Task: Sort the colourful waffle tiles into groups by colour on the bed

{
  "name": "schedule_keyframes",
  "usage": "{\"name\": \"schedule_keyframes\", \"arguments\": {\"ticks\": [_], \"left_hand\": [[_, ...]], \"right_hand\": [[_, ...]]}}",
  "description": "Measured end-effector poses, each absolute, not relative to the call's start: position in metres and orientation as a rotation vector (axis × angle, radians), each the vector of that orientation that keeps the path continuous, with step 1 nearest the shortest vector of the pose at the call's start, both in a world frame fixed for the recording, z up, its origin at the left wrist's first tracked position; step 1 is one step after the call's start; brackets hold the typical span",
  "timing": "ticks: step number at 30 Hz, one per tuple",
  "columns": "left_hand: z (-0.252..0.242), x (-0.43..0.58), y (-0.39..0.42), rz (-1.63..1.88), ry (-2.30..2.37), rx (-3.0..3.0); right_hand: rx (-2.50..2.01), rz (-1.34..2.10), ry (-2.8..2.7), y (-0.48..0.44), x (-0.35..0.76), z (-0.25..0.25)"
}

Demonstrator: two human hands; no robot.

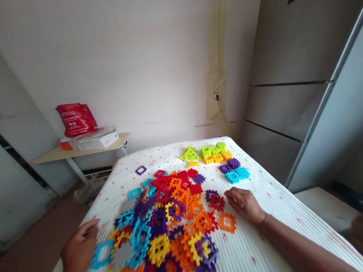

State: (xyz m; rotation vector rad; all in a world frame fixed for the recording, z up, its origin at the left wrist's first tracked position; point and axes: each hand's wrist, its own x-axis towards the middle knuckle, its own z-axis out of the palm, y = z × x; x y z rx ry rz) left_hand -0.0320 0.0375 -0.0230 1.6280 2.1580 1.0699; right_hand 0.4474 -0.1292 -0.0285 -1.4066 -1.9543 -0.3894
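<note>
A heap of flat plastic waffle tiles [170, 221] in red, orange, purple, blue and yellow lies on a white ribbed mattress [270, 204]. My left hand [78, 248] rests on the mattress at the heap's left edge, fingers apart, next to a blue tile [100, 254]. My right hand [245, 204] lies flat at the heap's right side, its fingertips close to a red tile [217, 201] and just above an orange tile [227, 222]. Neither hand holds anything. Sorted stacks of green, yellow, purple and blue tiles [221, 160] sit at the far right.
A lone purple tile [141, 170] lies apart at the far left of the mattress. A small side table [77, 151] with a red bag [76, 119] and a white box stands by the wall. Grey cabinet doors [291, 80] rise at the right.
</note>
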Motion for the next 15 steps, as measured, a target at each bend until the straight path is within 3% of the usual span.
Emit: {"name": "schedule_keyframes", "arguments": {"ticks": [15], "left_hand": [[-0.019, -0.034, 0.026, 1.333, 2.092, 1.322]], "right_hand": [[-1.479, -0.340, -2.021, -0.122, 0.443, -0.035]]}}
